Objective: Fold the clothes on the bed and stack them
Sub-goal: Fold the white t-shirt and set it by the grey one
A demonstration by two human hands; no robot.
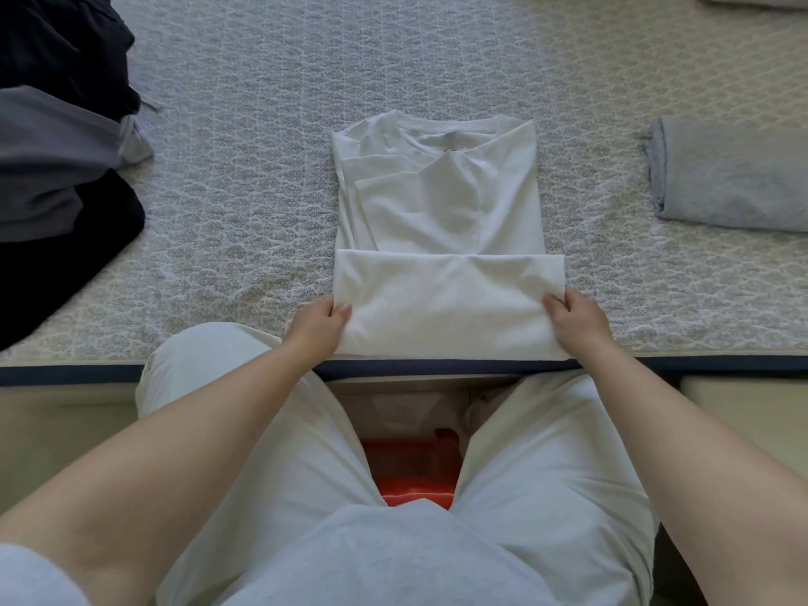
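A white T-shirt (441, 203) lies on the bed (262, 190) in front of me, sleeves folded in and collar at the far end. Its bottom part is doubled up over the body, making a band near the bed's front edge. My left hand (321, 323) pinches the left side of that folded band with thumb on top. My right hand (577, 319) grips the right side the same way. A folded grey garment (734, 177) lies at the right, and a heap of black and grey clothes (57, 168) sits at the left.
The bed's dark-trimmed front edge (87, 373) runs across the frame just behind my knees. Another folded grey piece (756, 0) shows at the top right corner. A red object (411, 470) lies on the floor between my legs.
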